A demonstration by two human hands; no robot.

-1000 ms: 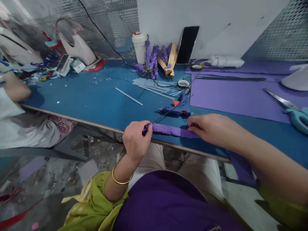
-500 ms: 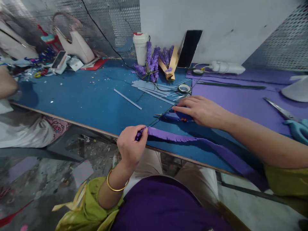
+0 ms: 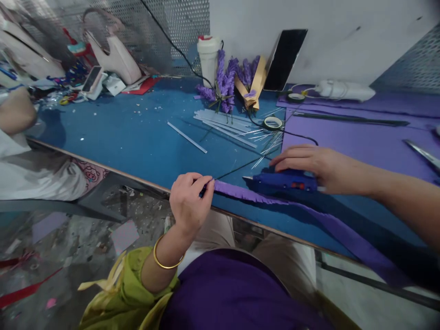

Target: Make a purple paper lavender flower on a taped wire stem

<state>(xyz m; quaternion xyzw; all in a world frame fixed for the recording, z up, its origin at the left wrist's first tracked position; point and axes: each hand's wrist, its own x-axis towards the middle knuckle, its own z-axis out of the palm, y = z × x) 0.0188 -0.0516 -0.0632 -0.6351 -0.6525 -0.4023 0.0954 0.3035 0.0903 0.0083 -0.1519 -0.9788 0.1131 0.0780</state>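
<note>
In the head view my left hand [image 3: 190, 201] is closed in a pinch on one end of a fringed purple paper strip [image 3: 240, 191] and a thin green stem [image 3: 239, 168]. The strip trails right along the table's front edge and droops over it. The stem slants away toward the clear sticks. My right hand [image 3: 309, 167] is around the far side of a blue glue gun [image 3: 282, 181], whose nozzle points left toward the strip. Its fingers partly cover the gun, and its handle is hidden under them.
Clear glue sticks [image 3: 227, 126] and a roll of green tape [image 3: 272, 123] lie behind. Purple flowers [image 3: 225, 82], a white cup [image 3: 208, 57] and a phone [image 3: 285, 59] stand farther back. Scissors [image 3: 422, 153] rest on purple paper [image 3: 343, 137]. Another person's arm [image 3: 17, 110] is at left.
My right hand has moved right and nearer to me, and the glue gun has shifted with it. My left hand keeps its pinch on the strip and stem. The view has shifted slightly.
</note>
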